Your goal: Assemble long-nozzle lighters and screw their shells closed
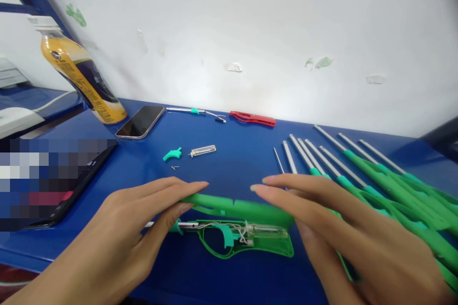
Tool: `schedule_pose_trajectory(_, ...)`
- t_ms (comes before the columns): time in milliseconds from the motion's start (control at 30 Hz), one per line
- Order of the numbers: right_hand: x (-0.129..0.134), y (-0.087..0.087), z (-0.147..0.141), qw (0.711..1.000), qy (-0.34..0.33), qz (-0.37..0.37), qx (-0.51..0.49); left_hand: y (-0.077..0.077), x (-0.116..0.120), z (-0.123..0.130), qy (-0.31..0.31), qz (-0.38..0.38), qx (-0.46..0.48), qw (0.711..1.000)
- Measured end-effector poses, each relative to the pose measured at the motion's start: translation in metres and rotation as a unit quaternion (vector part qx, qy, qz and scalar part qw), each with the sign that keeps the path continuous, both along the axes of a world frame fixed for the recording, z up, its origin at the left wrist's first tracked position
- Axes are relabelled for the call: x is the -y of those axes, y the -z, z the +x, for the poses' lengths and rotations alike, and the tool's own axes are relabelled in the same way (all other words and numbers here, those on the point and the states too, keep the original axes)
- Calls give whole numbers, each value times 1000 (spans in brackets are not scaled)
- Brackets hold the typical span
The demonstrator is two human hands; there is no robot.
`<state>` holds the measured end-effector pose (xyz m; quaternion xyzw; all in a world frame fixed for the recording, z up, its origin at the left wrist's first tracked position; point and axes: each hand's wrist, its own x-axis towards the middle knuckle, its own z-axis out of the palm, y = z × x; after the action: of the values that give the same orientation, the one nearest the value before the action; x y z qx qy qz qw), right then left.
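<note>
A green half-shell of a long-nosed lighter (246,210) is tilted on edge between my hands. My left hand (138,217) pinches its left end between thumb and forefinger. At its right end, my right hand (343,221) grips it with thumb and fingers. Just below lies the matching lower half-shell (282,250), its inside facing up. Inside that half sit a teal trigger (225,234), thin wires (243,234), a clear fuel tank (268,231) and a metal tube (189,225) running left under my left hand. The two halves are apart along the front.
Finished-looking green lighters (390,209) fan out at right, near a thin rod (278,160). Behind are a loose trigger (173,154), a tank (203,151), small pins (175,167), a red shell (252,118) and a metal tube (186,110). Left: phone (141,122), bottle (84,76), tablet (84,181).
</note>
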<state>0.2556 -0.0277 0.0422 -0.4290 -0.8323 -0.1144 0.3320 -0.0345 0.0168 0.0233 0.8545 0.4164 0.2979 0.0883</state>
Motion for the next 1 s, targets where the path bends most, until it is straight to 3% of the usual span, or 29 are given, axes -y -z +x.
schedule_pose_trajectory(67,-1,1,-2,1000,5,18,-7,1,1,1,-2,-13,13,1000)
schedule_pose_trajectory(233,-5,11,1,998,-1,-25,63,4,6,8,-44,-85,49,994)
schedule_pose_trajectory(400,-9,19,10,995,-4,-47,88,-2,1,12,-17,-112,73,991)
schedule_pose_trajectory(667,0,26,19,992,15,-92,80,5,4,-5,67,-69,-77,992)
schedule_pose_trajectory(833,3,30,21,986,-12,-135,92,13,18,-9,68,-61,-140,986)
schedule_pose_trajectory(1000,0,29,16,990,3,-119,79,20,17,-2,72,-35,-171,982)
